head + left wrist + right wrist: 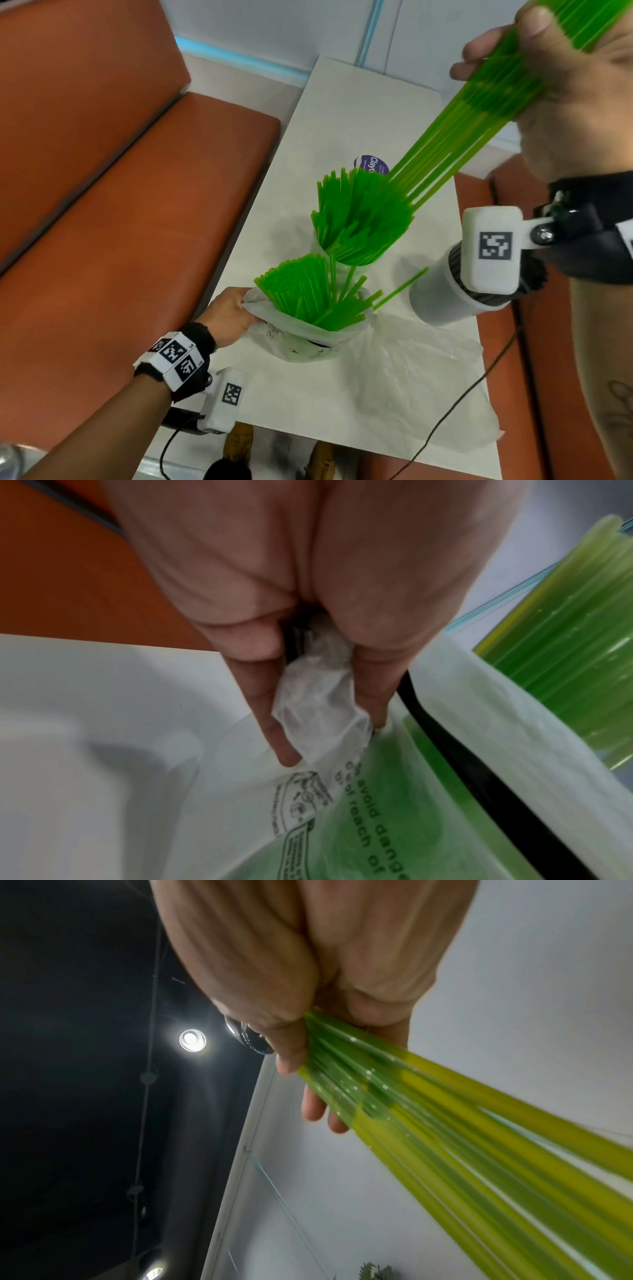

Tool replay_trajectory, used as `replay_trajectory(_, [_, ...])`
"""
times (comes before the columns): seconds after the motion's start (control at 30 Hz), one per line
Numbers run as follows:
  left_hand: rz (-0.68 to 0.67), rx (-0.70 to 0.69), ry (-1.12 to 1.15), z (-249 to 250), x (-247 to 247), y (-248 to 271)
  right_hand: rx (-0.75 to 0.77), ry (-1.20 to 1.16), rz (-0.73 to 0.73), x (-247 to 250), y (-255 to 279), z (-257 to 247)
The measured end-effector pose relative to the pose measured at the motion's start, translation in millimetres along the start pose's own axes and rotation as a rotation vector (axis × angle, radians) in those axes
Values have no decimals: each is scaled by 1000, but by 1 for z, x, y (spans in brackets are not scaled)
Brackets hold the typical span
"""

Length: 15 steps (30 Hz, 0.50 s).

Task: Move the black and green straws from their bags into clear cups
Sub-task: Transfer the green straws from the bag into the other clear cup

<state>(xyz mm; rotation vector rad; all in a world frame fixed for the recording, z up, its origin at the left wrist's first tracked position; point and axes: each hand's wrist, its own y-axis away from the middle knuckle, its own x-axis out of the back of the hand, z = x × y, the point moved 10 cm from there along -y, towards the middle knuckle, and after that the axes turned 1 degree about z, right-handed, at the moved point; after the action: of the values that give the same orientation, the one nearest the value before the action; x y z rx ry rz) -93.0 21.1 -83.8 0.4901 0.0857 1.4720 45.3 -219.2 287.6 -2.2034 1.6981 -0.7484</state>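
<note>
white counter [342, 113] between orange bench seats [144, 212], pale wall behind. we see our right hand [561, 89] raised high at top right, fingers and thumb curled round a bunch of green straws [479, 116]; the grip is closed tight on them, and the lower ends of the bunch fan down over a clear cup [346, 263] already full of green straws. right wrist view shows the same closed grip [325, 982] with the straws [445, 1137] running away from the palm. nearer us a plastic bag [308, 339] stands on the counter with more green straws [308, 291] sticking out of its mouth. our left hand [229, 317] pinches the bag's edge at its left side; left wrist view shows fingers [270, 718] bunched round crumpled bag plastic [322, 710]. one loose green straw [400, 289] leans between the bag and a second cup [442, 294] holding black straws, partly hidden by the wrist camera. an empty flat plastic bag [421, 380] lies on the counter near us.
</note>
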Motion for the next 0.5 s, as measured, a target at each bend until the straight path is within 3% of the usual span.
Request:
replay_trajectory(0.13, [0,-4,1,1,-1,-3,68,-94,98,-6,3,4])
replay_trajectory(0.3, [2,1,3,-2,0,-4,-160,-110,139,-28,20,65])
replay_trajectory(0.5, [-8,8,48,2,-2,-1,-358,281,73,-57,65,147])
